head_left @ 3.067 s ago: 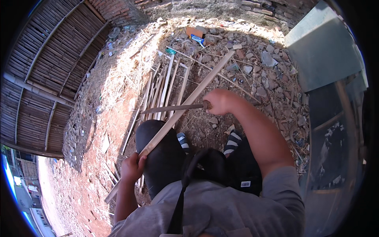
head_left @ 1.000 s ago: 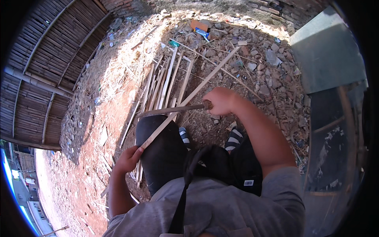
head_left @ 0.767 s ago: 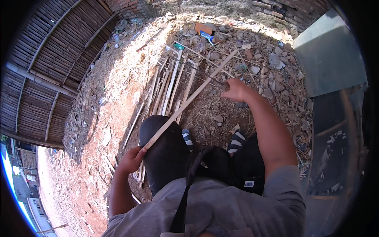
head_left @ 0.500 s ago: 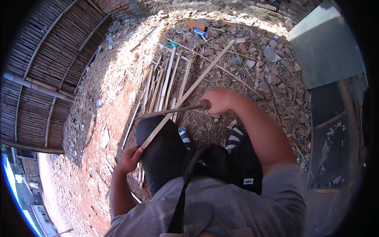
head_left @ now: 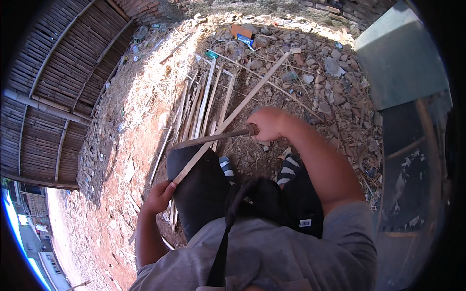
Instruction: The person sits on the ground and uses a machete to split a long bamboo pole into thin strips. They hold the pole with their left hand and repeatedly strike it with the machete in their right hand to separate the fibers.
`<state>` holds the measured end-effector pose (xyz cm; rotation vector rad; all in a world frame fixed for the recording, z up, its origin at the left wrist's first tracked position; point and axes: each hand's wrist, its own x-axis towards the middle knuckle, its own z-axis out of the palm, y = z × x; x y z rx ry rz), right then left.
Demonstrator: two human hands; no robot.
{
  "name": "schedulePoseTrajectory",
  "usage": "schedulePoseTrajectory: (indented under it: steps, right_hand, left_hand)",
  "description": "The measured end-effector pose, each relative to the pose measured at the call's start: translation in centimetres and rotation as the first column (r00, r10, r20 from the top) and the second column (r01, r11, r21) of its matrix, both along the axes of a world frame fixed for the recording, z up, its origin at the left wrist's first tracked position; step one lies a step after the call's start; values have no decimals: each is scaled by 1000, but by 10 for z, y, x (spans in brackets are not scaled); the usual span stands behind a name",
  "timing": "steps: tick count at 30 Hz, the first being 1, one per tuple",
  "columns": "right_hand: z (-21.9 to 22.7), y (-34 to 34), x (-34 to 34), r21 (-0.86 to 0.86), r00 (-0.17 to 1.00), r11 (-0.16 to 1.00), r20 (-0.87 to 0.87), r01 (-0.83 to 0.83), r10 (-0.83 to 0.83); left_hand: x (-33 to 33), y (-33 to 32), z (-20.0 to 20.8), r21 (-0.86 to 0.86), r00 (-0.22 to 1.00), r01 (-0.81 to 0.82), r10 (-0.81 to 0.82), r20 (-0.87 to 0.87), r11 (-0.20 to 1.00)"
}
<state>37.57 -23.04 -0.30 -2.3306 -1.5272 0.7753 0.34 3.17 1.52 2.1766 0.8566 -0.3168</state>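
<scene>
A long, pale bamboo strip [head_left: 252, 92] runs slantwise from my left thigh out over the ground. My left hand [head_left: 160, 196] grips its near end beside the thigh, thumb on top. In my right hand [head_left: 268, 123] is the handle of a machete [head_left: 218, 137], fingers wrapped round it. Its long, brownish blade points left and crosses the strip just above my knee, seemingly touching it; the exact contact is too small to make out. Beyond the knee lies a bundle of similar bamboo strips [head_left: 200, 106] on the ground.
My striped sandals [head_left: 225, 169] rest on bare soil. Stones and rubble [head_left: 335, 92] cover the ground ahead and to the right. A woven bamboo wall [head_left: 48, 63] stands at left, a grey-green panel [head_left: 400, 58] at right. A blue wrapper [head_left: 245, 40] lies far ahead.
The machete blade has turned slightly, showing more of its flat side near the tip. The strip's far end has dipped a little. Both hands keep their grips nearly in place.
</scene>
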Motion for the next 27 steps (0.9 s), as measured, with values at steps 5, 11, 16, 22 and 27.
schedulePoseTrajectory:
  steps: [5, 11, 16, 22, 27]
  right_hand:
    - [-13, -30, 51, 31, 868, 876, -156, 482, -472]
    - [-9, -7, 6, -33, 976, 983, -122, 179, -182]
    - [10, -6, 6, -11, 996, 997, -55, -71, 70]
    - [1, -47, 61, -31, 798, 829, -256, 558, -546]
    - [-7, -13, 15, 7, 991, 992, -48, 127, -126]
  left_hand:
    - [5, -5, 1, 68, 999, -12, 9, 45, 998]
    - [9, -7, 6, 73, 1000, 23, -22, -8, 997]
    - [-3, -4, -7, 162, 995, 51, -64, 81, 985]
    - [6, -17, 9, 267, 995, 70, -86, 50, 961]
    - [6, -12, 1, 245, 993, 77, -97, 70, 967]
